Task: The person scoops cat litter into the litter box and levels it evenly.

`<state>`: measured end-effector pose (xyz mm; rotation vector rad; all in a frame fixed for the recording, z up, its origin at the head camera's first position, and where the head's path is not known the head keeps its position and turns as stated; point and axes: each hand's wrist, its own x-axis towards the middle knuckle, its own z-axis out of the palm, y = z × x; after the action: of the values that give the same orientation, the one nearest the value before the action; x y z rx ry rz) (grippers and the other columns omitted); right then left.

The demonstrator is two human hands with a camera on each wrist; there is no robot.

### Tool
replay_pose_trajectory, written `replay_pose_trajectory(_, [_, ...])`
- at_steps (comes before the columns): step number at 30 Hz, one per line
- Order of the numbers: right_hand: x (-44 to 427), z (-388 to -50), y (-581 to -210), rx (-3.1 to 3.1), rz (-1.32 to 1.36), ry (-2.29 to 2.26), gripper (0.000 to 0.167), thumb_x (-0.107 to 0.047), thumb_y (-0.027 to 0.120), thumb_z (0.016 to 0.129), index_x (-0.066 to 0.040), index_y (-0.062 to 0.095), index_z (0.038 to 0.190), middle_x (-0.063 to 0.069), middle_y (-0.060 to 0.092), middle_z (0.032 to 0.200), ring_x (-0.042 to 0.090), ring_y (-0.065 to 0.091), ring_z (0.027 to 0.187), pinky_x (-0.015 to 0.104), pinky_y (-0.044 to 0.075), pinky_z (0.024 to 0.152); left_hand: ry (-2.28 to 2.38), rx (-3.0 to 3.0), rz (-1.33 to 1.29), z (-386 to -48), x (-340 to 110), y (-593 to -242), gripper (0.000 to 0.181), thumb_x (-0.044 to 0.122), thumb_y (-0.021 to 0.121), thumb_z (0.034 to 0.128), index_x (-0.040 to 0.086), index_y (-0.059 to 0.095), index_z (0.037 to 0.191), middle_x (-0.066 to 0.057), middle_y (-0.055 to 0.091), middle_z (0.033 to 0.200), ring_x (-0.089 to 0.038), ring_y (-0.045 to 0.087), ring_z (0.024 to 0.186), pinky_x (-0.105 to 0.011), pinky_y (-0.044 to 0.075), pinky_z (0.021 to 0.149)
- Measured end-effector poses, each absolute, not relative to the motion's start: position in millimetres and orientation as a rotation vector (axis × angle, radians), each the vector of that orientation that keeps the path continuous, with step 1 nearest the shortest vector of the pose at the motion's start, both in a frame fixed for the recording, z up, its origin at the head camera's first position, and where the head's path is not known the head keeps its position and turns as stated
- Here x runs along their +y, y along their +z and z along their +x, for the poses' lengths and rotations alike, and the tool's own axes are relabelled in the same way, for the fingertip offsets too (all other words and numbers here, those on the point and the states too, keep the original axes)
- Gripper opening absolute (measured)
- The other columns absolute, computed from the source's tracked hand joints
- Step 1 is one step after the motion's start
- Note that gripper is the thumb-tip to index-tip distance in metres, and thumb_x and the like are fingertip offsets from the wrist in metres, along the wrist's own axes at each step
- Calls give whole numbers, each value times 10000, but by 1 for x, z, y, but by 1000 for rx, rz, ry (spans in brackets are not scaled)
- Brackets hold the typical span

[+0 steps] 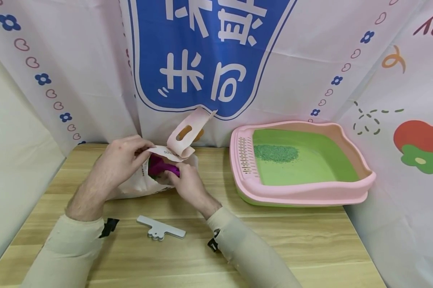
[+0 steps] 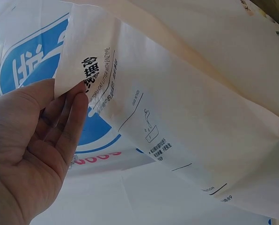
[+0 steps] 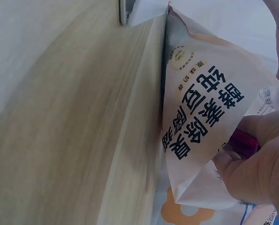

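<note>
A white and pink bag of cat litter (image 1: 135, 185) lies on its side on the table, its mouth spread toward the right. At the upper edge of that mouth, my left hand (image 1: 117, 162) pinches the bag's rim between thumb and fingers, as the left wrist view also shows. My right hand (image 1: 191, 184) grips the handle of a purple scoop (image 1: 159, 166), whose head is inside the bag. Part of the scoop is hidden by the bag and the fingers. Printed black characters cover the bag's side (image 3: 200, 108) in the right wrist view.
A pink-rimmed green litter box (image 1: 303, 192) stands at the right, with a patch of green litter pellets (image 1: 277, 153) at its left inside. A grey sealing clip (image 1: 161, 228) lies in front of the bag. Printed cloth (image 1: 292, 88) hangs behind the table.
</note>
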<state>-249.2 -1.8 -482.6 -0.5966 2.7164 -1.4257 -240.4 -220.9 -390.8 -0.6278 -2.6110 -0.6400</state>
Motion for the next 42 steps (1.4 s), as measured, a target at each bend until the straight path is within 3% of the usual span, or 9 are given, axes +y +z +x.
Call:
replay_pose_trajectory(6, [-2,-249,-485,2690,-565,-1470,353,-192,719,1191,-60,759,1516,127,852,1311,58,663,934,148,545,759,-651,-2629,-589,-240,-221,-390,118,49,827,1080,58,875,1187,-145,852,1097,-293,777,911,-477,639,785])
replay_pose_trajectory(11, [0,-249,-484,2597,-568,-1595,320,-202,714,1194,-47,775,1467,149,846,1225,43,640,851,164,543,696,-688,-2610,-533,-240,-222,-388,116,70,827,1088,60,884,1188,-168,861,1103,-279,783,861,-350,624,712])
replay_pose_trajectory(16, [1,-248,-480,2541,-588,-1698,295,-204,730,1184,-66,793,1438,121,828,1198,45,629,899,170,542,734,-728,-2549,-468,-240,-225,-386,133,71,814,1094,40,887,1201,-206,867,1119,-318,821,862,-313,657,683])
replay_pose_trajectory(20, [4,-244,-477,2532,-576,-1724,313,-201,749,1172,-94,792,1463,135,827,1240,71,657,967,171,562,782,-752,-2527,-428,-240,-228,-385,146,74,797,1095,33,888,1202,-203,868,1114,-327,831,879,-150,586,676])
replay_pose_trajectory(22, [5,-243,-475,2530,-569,-1729,331,-205,758,1165,-104,789,1479,144,827,1279,74,666,1000,170,571,803,-755,-2527,-413,-240,-229,-384,151,82,788,1094,46,891,1198,-190,869,1112,-323,823,879,-71,483,666])
replay_pose_trajectory(24, [7,-241,-474,2523,-561,-1738,345,-204,765,1158,-111,787,1490,157,824,1293,80,668,1004,171,570,800,-757,-2532,-406,-241,-229,-384,156,87,781,1094,46,890,1199,-193,870,1117,-340,838,908,-57,475,686])
replay_pose_trajectory(34, [25,-238,-465,2503,-566,-1753,353,-218,780,1152,-129,795,1493,160,774,1096,62,590,757,178,492,632,-764,-2545,-374,-241,-231,-382,160,94,777,1100,45,885,1207,-193,874,1137,-368,861,953,-66,497,732])
replay_pose_trajectory(42, [42,-234,-457,2507,-572,-1751,342,-201,780,1152,-149,803,1490,126,778,1066,52,565,700,172,452,584,-764,-2530,-371,-240,-234,-382,157,116,780,1115,53,890,1208,-193,875,1134,-369,854,959,-32,459,733])
